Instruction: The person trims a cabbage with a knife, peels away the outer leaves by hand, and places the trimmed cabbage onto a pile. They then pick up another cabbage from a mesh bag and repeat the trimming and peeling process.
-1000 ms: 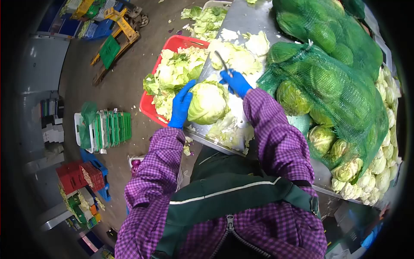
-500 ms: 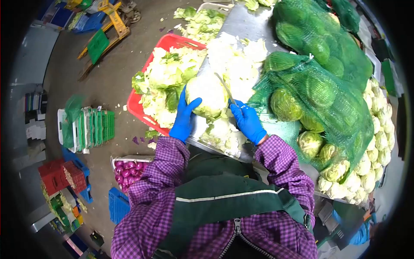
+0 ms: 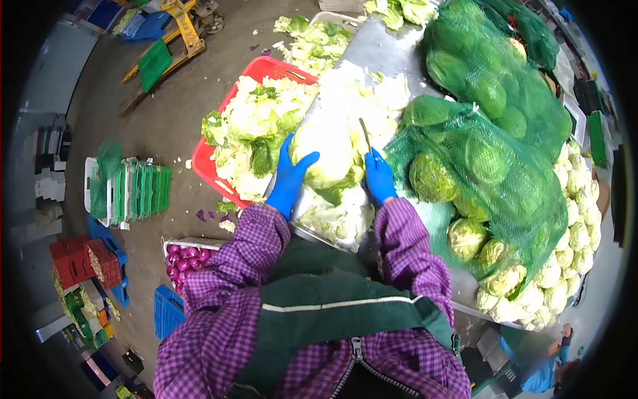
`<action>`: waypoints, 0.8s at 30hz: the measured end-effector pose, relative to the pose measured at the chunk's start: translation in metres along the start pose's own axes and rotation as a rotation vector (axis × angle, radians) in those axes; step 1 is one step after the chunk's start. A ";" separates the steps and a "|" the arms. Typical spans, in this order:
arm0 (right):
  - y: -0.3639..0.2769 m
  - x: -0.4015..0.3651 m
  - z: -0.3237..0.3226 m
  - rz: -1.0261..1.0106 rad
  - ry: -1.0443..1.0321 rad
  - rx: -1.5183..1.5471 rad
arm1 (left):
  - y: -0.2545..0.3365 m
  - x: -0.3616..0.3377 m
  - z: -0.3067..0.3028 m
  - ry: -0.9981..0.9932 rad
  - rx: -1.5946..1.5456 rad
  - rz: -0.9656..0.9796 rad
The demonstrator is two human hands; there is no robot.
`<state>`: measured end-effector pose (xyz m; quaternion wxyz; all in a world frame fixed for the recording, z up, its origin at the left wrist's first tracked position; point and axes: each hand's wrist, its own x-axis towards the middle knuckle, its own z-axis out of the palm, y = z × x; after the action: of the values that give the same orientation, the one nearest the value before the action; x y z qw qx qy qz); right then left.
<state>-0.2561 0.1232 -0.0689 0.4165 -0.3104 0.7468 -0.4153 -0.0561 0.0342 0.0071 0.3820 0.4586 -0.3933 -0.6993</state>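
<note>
A pale, trimmed cabbage (image 3: 323,156) rests near the front of the metal table (image 3: 373,45). Wrapped along its left side is my left hand (image 3: 291,174), in a blue glove with the thumb over the near face. My right hand (image 3: 379,178), also gloved in blue, is closed around a knife (image 3: 364,133), whose blade points away from me just right of the cabbage. Loose cabbage leaves (image 3: 342,216) lie in front and behind on the table. A red crate (image 3: 207,163) heaped with leaves touches the table's left side.
Green net bags (image 3: 488,149) of cabbages fill the table's right side, with a pile of trimmed cabbages (image 3: 578,233) beyond. Left on the floor are red onions (image 3: 189,261) in a box, green and white crates (image 3: 143,189), a blue crate (image 3: 169,306) and a yellow pallet jack (image 3: 186,26).
The knife has moved from against the cabbage's right side slightly to the right, its blade now more upright. My left hand keeps hold of the cabbage. The view has shifted a little.
</note>
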 end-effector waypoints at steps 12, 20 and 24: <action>-0.050 0.027 -0.008 -0.176 -0.134 -0.195 | 0.004 0.003 -0.005 -0.195 0.170 -0.007; -0.056 -0.006 -0.034 -0.408 0.355 -0.508 | 0.038 0.004 -0.008 -0.760 0.619 0.235; -0.103 -0.037 -0.027 -0.215 -0.149 -0.262 | 0.035 0.011 -0.013 -0.606 0.290 0.021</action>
<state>-0.2510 0.1152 0.0430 0.3799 -0.4698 0.7242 -0.3325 -0.0411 0.0081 0.0314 0.1856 0.2752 -0.5892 -0.7367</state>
